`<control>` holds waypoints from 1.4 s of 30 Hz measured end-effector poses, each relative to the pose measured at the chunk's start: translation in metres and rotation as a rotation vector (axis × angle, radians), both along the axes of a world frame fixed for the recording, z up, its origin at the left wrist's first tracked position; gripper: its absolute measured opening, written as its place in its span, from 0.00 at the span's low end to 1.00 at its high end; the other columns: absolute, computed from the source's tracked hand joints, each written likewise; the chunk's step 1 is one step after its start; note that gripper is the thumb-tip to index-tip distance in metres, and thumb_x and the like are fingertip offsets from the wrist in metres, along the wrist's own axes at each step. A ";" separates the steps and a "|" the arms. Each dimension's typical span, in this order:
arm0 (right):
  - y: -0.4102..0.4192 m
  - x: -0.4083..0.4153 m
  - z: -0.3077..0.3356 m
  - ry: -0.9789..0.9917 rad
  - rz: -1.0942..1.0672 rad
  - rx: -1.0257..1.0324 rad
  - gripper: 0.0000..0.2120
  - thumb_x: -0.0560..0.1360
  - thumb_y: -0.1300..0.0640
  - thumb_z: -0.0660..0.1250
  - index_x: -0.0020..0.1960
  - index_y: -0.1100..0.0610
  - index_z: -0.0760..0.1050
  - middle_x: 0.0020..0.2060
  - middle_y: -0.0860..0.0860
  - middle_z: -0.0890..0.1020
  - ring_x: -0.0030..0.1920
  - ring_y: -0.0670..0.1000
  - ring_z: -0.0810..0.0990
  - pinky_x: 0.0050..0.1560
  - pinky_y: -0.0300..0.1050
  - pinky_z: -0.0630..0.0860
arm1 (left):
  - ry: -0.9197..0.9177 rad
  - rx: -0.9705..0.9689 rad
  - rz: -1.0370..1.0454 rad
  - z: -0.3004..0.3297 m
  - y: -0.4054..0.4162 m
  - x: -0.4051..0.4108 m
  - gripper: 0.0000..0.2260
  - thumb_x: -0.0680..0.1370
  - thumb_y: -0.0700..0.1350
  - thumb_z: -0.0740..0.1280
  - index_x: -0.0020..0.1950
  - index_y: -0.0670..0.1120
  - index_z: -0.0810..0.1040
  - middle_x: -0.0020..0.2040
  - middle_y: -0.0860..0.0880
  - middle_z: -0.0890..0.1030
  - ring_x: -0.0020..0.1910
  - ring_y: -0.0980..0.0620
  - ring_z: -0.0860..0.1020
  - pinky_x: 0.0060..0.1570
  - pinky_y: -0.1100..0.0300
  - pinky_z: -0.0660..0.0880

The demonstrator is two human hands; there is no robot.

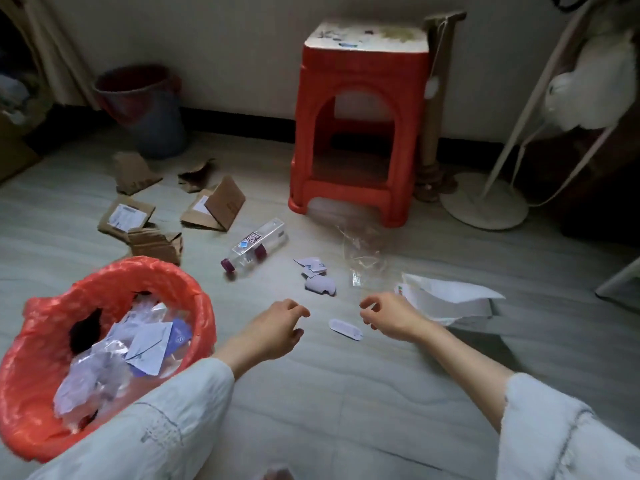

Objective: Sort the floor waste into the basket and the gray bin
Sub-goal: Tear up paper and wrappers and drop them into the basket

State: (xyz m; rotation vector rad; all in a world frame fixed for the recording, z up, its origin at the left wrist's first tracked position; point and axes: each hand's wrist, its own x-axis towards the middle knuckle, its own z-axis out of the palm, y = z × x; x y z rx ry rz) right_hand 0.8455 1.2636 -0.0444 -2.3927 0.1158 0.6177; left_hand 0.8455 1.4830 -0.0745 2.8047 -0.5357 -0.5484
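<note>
Two hands, left and right, one red-lined basket, one gray bin, one stool, one bottle, five cardboard pieces and one white bag occupy the floor.

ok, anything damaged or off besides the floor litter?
Yes: the red liner of the near basket has torn holes along its far rim, so the bag looks ripped. The clear bottle lies on its side.

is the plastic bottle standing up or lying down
Lying down. The bottle rests on its side on the floor, cap end toward the basket, label facing up.
</note>
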 end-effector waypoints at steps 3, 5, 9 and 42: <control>-0.002 0.024 -0.050 0.024 0.078 -0.122 0.16 0.77 0.57 0.58 0.64 0.56 0.72 0.61 0.56 0.77 0.60 0.56 0.75 0.57 0.44 0.71 | 0.041 0.102 -0.035 -0.043 -0.008 0.035 0.20 0.80 0.44 0.58 0.72 0.48 0.62 0.72 0.48 0.62 0.70 0.47 0.61 0.63 0.54 0.66; -0.005 0.046 -0.090 0.056 0.116 -0.182 0.17 0.77 0.58 0.57 0.65 0.55 0.71 0.62 0.56 0.76 0.62 0.56 0.74 0.57 0.44 0.70 | 0.054 0.155 -0.055 -0.077 -0.015 0.067 0.22 0.80 0.44 0.57 0.73 0.48 0.58 0.74 0.47 0.58 0.72 0.47 0.57 0.66 0.52 0.64; -0.001 0.076 -0.148 0.065 0.184 -0.274 0.17 0.76 0.59 0.58 0.64 0.57 0.70 0.62 0.56 0.74 0.62 0.58 0.72 0.59 0.47 0.70 | 0.019 0.236 -0.088 -0.129 -0.026 0.112 0.27 0.79 0.42 0.58 0.76 0.49 0.51 0.77 0.46 0.48 0.75 0.45 0.50 0.68 0.50 0.60; 0.099 0.163 -0.217 0.294 -0.280 0.260 0.18 0.69 0.64 0.66 0.23 0.54 0.66 0.23 0.51 0.69 0.26 0.48 0.64 0.26 0.39 0.61 | -0.243 -0.161 -0.231 -0.211 0.010 0.069 0.15 0.71 0.42 0.56 0.55 0.47 0.75 0.46 0.43 0.77 0.44 0.45 0.75 0.32 0.57 0.75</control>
